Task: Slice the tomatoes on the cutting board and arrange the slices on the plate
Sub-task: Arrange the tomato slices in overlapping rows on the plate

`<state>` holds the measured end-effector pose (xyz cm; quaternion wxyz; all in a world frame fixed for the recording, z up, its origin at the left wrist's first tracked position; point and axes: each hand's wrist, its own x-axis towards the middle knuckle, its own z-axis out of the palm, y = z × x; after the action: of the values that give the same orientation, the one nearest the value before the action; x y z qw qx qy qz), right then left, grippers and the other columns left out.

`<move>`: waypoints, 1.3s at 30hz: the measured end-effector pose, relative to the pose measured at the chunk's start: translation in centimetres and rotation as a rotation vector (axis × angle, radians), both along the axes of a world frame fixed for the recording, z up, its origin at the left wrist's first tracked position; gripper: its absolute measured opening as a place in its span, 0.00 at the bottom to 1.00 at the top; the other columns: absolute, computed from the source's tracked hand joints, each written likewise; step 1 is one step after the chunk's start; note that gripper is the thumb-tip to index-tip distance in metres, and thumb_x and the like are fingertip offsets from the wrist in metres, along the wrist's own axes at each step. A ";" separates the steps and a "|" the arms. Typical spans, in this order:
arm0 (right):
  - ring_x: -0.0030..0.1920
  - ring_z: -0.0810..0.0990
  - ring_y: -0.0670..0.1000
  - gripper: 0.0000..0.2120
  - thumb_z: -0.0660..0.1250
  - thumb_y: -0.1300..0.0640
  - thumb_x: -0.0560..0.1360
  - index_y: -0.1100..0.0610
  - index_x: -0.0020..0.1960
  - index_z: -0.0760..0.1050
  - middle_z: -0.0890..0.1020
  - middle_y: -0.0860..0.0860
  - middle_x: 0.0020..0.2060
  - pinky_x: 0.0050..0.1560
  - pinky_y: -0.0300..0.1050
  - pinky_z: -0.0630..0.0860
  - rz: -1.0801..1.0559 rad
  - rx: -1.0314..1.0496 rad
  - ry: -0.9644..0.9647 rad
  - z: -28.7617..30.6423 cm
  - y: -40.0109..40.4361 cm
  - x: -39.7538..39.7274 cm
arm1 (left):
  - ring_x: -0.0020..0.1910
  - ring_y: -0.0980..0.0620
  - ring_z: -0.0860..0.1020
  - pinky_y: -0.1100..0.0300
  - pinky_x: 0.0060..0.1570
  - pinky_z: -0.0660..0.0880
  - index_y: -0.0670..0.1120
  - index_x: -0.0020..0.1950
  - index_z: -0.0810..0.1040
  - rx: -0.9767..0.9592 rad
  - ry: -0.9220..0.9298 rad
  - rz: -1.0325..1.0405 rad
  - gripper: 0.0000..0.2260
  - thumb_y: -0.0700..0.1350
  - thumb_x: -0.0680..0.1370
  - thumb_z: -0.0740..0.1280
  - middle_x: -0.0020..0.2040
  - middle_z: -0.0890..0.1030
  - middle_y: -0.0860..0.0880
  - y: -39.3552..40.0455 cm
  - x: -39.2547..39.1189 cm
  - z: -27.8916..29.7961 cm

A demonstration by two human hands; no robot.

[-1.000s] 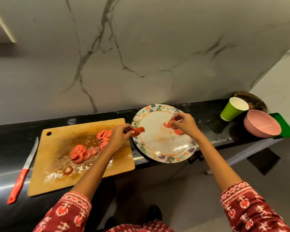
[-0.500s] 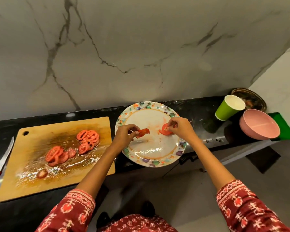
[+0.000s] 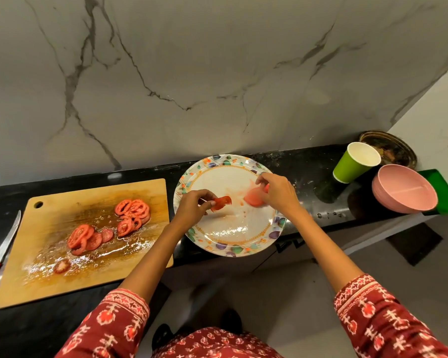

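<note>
While the left hand (image 3: 192, 210) pinches a tomato slice (image 3: 221, 202) between thumb and fingertips over the middle of the plate (image 3: 233, 241), the right hand (image 3: 277, 193) curls its fingers onto a second slice (image 3: 254, 198) just right of centre; that piece is blurred, and whether it lies on the plate or is lifted cannot be told. Both hands sit at mid-frame. Left of the plate, the wet cutting board (image 3: 23, 275) carries two heaps of slices (image 3: 132, 214) and a small end piece (image 3: 61, 266). At the far left edge lies a knife (image 3: 3, 250). In the upper right stand a green cup (image 3: 354, 162) and a pink bowl (image 3: 404, 191).
</note>
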<state>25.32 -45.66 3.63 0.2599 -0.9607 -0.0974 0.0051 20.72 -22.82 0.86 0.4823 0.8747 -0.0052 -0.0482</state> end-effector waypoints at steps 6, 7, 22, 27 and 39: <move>0.39 0.75 0.41 0.09 0.71 0.60 0.72 0.60 0.51 0.78 0.81 0.52 0.45 0.39 0.26 0.73 0.330 0.124 0.161 1.3 3.5 -0.6 | 0.44 0.52 0.77 0.69 0.31 0.76 0.41 0.52 0.79 -0.011 -0.032 -0.012 0.07 0.37 0.75 0.67 0.48 0.81 0.42 -1.1 0.4 0.3; 0.40 0.75 0.42 0.08 0.71 0.61 0.72 0.60 0.51 0.79 0.81 0.53 0.45 0.40 0.27 0.73 0.338 0.122 0.168 1.4 3.6 -0.5 | 0.43 0.52 0.77 0.70 0.31 0.75 0.41 0.51 0.79 -0.025 -0.037 -0.017 0.07 0.37 0.75 0.67 0.48 0.81 0.41 -1.3 0.5 0.4; 0.41 0.80 0.49 0.02 0.71 0.65 0.71 0.62 0.43 0.81 0.83 0.56 0.41 0.43 0.37 0.77 0.172 0.101 0.226 3.5 -1.8 2.6 | 0.47 0.53 0.76 0.48 0.53 0.77 0.42 0.63 0.73 -0.027 -0.076 0.178 0.16 0.36 0.75 0.66 0.56 0.79 0.42 -5.0 0.9 -1.5; 0.40 0.78 0.47 0.03 0.72 0.63 0.70 0.62 0.43 0.82 0.83 0.56 0.41 0.45 0.41 0.77 0.166 0.022 0.149 1.2 -0.3 2.5 | 0.47 0.52 0.77 0.61 0.50 0.75 0.41 0.62 0.75 -0.003 -0.058 0.108 0.15 0.36 0.76 0.66 0.55 0.80 0.42 -6.9 0.9 -1.6; 0.41 0.75 0.46 0.03 0.70 0.63 0.71 0.62 0.45 0.81 0.82 0.56 0.42 0.46 0.41 0.75 0.188 -0.011 0.070 -0.5 -0.8 2.6 | 0.55 0.47 0.77 0.65 0.54 0.70 0.39 0.61 0.76 0.065 -0.024 -0.016 0.14 0.34 0.75 0.64 0.58 0.79 0.42 -8.3 1.1 -2.1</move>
<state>27.91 -46.45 3.17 0.2561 -0.9480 -0.1778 0.0637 21.87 -31.13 -1.20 0.4531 0.8903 -0.0168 -0.0416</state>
